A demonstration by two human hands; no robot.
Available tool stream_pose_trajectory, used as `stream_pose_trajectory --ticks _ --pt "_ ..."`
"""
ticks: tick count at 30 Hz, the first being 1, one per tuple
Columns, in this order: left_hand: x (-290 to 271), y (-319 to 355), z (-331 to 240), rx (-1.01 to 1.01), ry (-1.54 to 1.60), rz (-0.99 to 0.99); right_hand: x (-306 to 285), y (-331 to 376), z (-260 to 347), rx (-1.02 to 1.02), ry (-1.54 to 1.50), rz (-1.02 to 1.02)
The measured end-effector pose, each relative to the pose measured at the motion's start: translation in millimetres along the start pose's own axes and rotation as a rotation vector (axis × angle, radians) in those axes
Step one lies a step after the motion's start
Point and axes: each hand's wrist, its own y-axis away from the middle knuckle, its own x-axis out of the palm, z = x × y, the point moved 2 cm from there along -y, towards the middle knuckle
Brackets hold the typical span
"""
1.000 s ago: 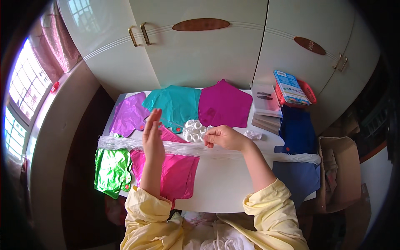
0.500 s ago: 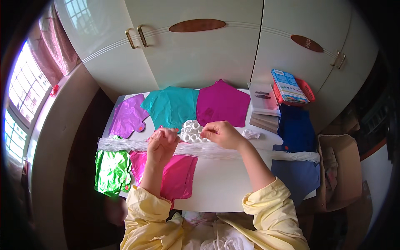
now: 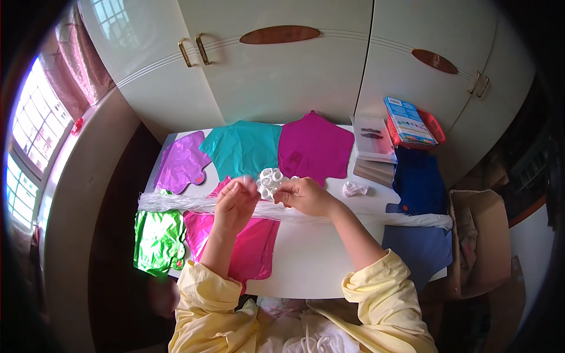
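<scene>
Both my hands hover over the middle of the table, a short gap between them. The thumb and fingers of my left hand [image 3: 235, 206] are drawn together in a pinch; whatever they hold is too fine to make out. My right hand [image 3: 307, 197] also pinches, its fingertips overlapping the white plastic rings [image 3: 269, 181] in view, and its contents cannot be told. The rings lie in a small pile just beyond my fingers. Beneath my wrists a long bundle of white string [image 3: 170, 203] stretches across the table from side to side.
Flat foil balloons lie around: purple [image 3: 179, 160], teal [image 3: 244, 147], magenta [image 3: 318, 147], green [image 3: 156, 238], pink [image 3: 256, 244] and blue [image 3: 421, 182]. A crumpled white scrap [image 3: 355, 188], a clear box [image 3: 374, 141], a red basket [image 3: 434, 126] and a cardboard box [image 3: 488, 247] are at right.
My right hand has moved slightly left and down, toward my left hand. My left hand has turned a little and shifted right. More of the ring pile's near-left side shows between them.
</scene>
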Motion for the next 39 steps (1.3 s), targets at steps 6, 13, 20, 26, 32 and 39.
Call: stream_pose_trajectory --ticks 6,13,20,26,32,39 --pt "11.2 -3.4 5.3 0.372 -1.840 -0.104 10.5 -1.6 -1.0 -0.071 0.069 -0.100" --pt "-6.2 4.3 -1.5 -0.210 -1.039 -0.267 9.5 1.5 -0.2 -0.081 0.135 0.011" --pt "-4.0 -1.3 5.6 0.064 -0.231 -0.180 5.7 -2.6 -10.1 0.010 -0.050 -0.084" --pt "14.9 0.9 3.2 0.396 -2.191 -0.102 -0.6 -0.7 0.5 0.024 0.070 -0.046" --pt "-14.9 9.8 -4.8 -0.108 -0.880 -0.261 -13.5 2.3 -7.2 0.075 0.033 -0.021" --pt "-3.9 -1.0 -6.2 0.056 -0.272 -0.294 -7.3 1.0 -9.1 0.106 0.095 0.039"
